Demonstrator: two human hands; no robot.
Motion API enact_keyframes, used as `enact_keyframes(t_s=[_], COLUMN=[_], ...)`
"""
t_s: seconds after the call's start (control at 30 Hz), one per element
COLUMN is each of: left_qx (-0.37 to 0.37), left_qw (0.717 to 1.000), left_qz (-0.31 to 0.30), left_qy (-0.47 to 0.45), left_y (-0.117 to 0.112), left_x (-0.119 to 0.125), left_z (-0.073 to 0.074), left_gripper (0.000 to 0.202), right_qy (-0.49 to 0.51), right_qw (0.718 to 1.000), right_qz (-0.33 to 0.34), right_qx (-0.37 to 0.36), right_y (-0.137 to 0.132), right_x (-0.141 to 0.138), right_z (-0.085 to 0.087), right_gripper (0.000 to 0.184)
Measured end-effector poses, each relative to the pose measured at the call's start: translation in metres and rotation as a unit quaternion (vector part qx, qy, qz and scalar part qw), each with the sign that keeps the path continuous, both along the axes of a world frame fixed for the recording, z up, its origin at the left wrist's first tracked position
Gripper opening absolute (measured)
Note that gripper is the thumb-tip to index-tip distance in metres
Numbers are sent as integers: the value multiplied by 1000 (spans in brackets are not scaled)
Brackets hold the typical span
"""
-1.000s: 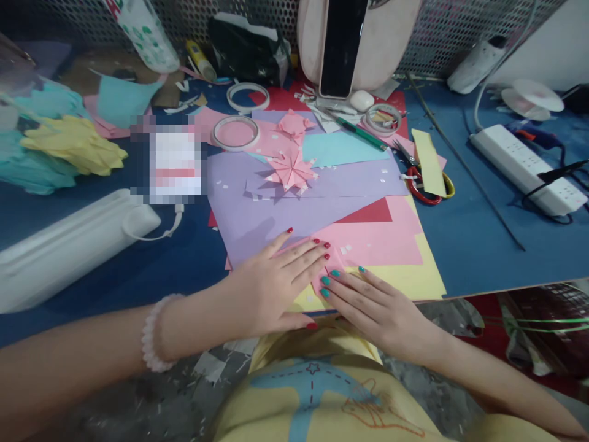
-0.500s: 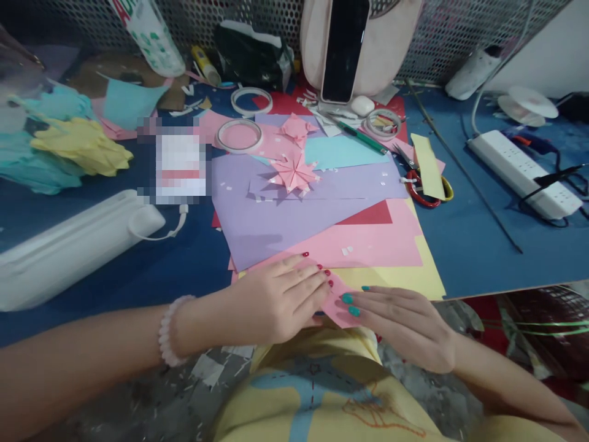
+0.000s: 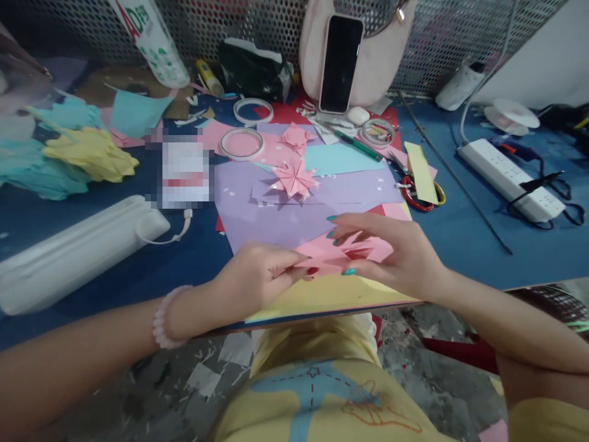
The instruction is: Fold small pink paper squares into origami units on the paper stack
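My left hand (image 3: 257,273) is closed in a pinch on the left end of a folded pink paper (image 3: 319,253), which is raised just over the sheets at the table's front edge. At the paper's right side my right hand (image 3: 396,248) has its thumb and fingers spread apart around it. The thumb lies along the paper's near side; whether the fingers touch it I cannot tell. Beyond the hands a folded pink paper star (image 3: 295,177) rests on the purple sheet (image 3: 253,221), with a second pink folded piece (image 3: 294,137) behind it. A yellow sheet (image 3: 294,302) lies beneath my hands.
Red-handled scissors (image 3: 416,199), a green pen-like tool (image 3: 359,144) and tape rolls (image 3: 242,143) lie farther back. A power strip (image 3: 510,178) and a thin rod (image 3: 453,169) are at right. A long white device (image 3: 83,252) and yellow folded paper (image 3: 92,156) are at left.
Both hands have lifted from lying flat at the table's edge and moved forward over the sheets with the pink paper. My left hand now pinches it; my right hand's fingers have spread.
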State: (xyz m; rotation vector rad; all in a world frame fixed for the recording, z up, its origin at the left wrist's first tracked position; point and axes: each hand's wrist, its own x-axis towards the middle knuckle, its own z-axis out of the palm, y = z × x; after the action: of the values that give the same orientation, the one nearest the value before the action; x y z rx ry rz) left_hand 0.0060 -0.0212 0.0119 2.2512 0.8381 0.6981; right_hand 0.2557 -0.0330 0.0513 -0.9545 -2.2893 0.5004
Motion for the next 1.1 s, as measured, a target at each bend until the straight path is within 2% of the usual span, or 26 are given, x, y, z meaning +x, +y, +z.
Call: enact_keyframes(t_s=[0.1,0.17,0.33,0.5,0.63,0.83,0.97,1.1], left_qx=[-105,-170,-258,-264,-263,-264,-243,-226], left_qw=[994,984,964,962,963,961,968,973], left_qz=[16,28,46,37,25,24,10,36], left_qy=[-35,-42,-39,-58,-56,-81,-69,-19], left_y=[0,1,8,12,11,8,8,9], left_x=[3,4,4,5,6,6,6,6], left_z=[2,4,9,7,6,8,9,7], left_gripper=[39,37,30,30,32,27,33,37], right_qy=[-27,-38,-2,45,59,70,74,52], right_qw=[999,998,998,990,990,989,987,979], right_qz=[37,41,29,0,-5,7,17,-14], right_qx=[29,31,-63,-137,-129,-133,-141,-198], right_y=[11,15,20,23,26,27,26,29], right_x=[-5,-8,-11,-12,-12,-15,-19,-19], right_z=[-2,-1,3,2,-4,-11,-13,-12], right_gripper=[29,34,33,36,25,26,42,62])
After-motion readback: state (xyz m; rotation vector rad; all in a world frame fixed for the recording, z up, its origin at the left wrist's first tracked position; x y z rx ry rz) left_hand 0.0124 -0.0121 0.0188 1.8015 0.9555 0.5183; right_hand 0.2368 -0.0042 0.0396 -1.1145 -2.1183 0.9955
